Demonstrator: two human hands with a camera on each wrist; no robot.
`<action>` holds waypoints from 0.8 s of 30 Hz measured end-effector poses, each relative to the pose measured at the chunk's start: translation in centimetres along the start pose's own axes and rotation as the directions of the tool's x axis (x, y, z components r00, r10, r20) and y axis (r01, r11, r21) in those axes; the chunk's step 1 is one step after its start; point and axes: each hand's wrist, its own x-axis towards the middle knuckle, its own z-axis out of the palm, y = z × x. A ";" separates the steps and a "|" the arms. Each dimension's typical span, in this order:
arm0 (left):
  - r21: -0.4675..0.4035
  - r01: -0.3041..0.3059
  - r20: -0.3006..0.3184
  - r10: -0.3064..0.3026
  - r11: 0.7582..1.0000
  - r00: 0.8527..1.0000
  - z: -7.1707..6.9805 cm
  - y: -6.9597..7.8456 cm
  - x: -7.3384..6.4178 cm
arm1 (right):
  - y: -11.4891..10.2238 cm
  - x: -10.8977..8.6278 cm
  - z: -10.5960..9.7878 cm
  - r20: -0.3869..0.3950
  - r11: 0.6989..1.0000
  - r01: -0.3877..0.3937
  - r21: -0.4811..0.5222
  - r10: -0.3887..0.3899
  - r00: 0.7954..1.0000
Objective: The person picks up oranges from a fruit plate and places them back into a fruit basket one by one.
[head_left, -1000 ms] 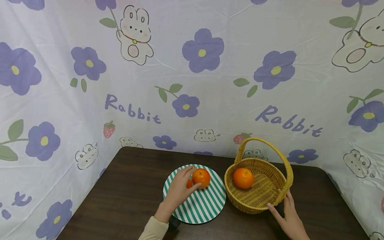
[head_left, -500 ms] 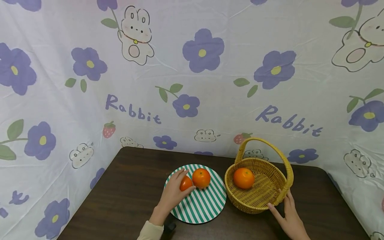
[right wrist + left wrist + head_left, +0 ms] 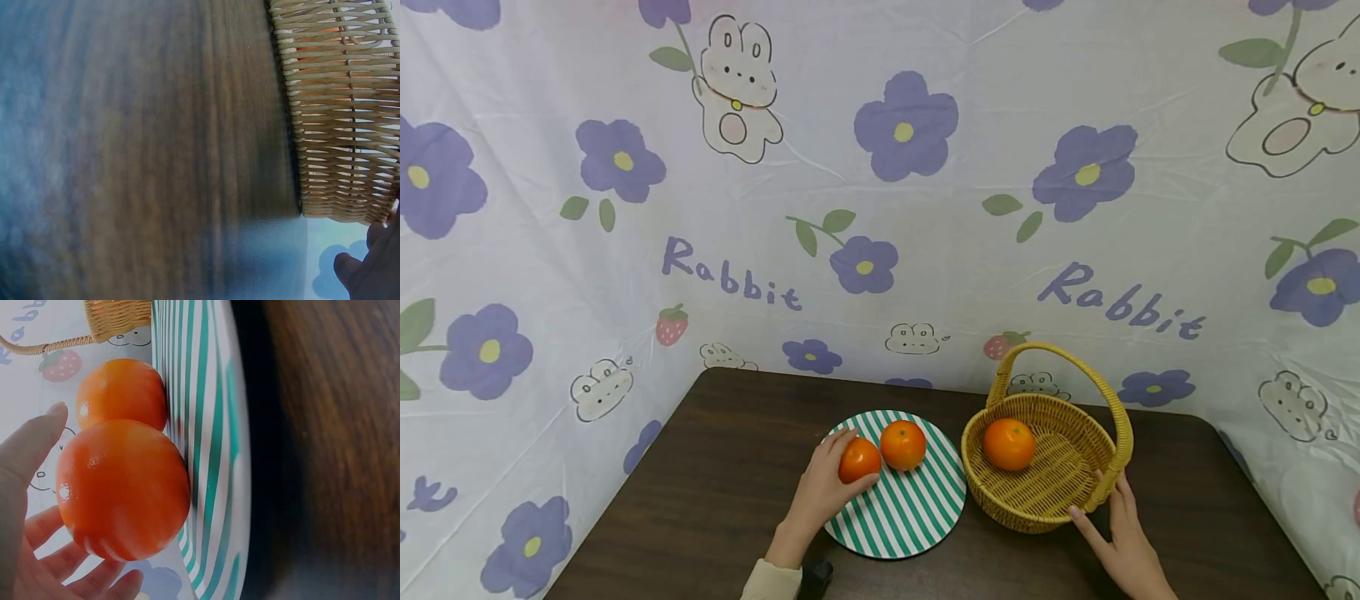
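Closest to you, the cream sleeve (image 3: 773,581) on your left arm shows at the bottom edge, with a small dark thing (image 3: 816,577) by the wrist. Of your two hands, your right hand (image 3: 1122,542) is at the near right side of the yellow basket (image 3: 1015,515). Its thumb is apart from the fingers, and they touch the basket near the bottom of its handle (image 3: 1075,360). I cannot tell if they pinch it. Your left hand (image 3: 820,492) is spread wide around the left orange fruit (image 3: 860,461). In the left wrist view, your thumb stands off to one side with a gap, and your fingers bend behind the fruit. I cannot tell if they touch it.

That fruit sits on the round plate (image 3: 895,533) with green and white stripes. A bit farther away, just beside it, the right orange fruit (image 3: 903,445) is on the plate too. The basket stands to the right of the plate, upright, with one more orange fruit (image 3: 1010,444) on its left side inside. The dark brown worktop (image 3: 715,500) is under the plate and basket. Behind everything hangs a white cloth (image 3: 970,208) with purple flowers, bunnies and strawberries.
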 end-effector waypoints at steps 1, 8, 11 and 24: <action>-0.005 0.004 0.002 -0.004 1.000 1.000 0.0 0.0 0.0 | 0.0 0.0 0.0 0.001 1.000 -0.002 -0.001 0.002 1.000; -0.007 0.009 -0.009 -0.009 1.000 1.000 0.2 -0.3 0.1 | 0.1 0.0 -0.1 0.009 1.000 -0.015 0.005 0.015 1.000; 0.000 0.015 -0.019 -0.015 1.000 1.000 0.2 -0.3 0.1 | 0.1 0.0 0.0 0.011 1.000 -0.014 0.007 0.014 1.000; -0.042 -0.004 -0.055 0.002 0.999 0.999 -0.2 0.3 -0.2 | -0.1 0.1 -0.1 0.009 1.000 -0.012 0.012 0.012 1.000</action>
